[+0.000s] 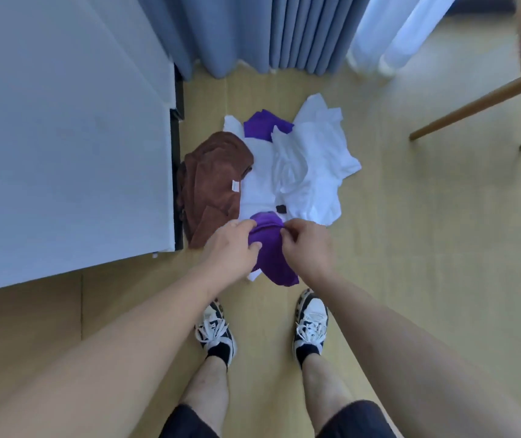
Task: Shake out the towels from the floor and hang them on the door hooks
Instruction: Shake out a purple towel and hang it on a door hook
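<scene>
Head view. Both forearms reach fwd and down over two sneakers (pixel 311 324) on the wood floor (pixel 426 248). Left hand (pixel 232 248) pinches the left edge of a purple towel (pixel 273 257); right hand (pixel 308 245) pinches its top edge w/ curled fingers. Towel bunched between the hands, lower end hanging toward the floor at the near edge of the pile. Pile: brown towel (pixel 213 181) at left, against a white cabinet (pixel 63 147); white towels (pixel 309 165) centre and right; second purple cloth (pixel 264 126) at the far side. Blue curtain (pixel 268 33) behind.
</scene>
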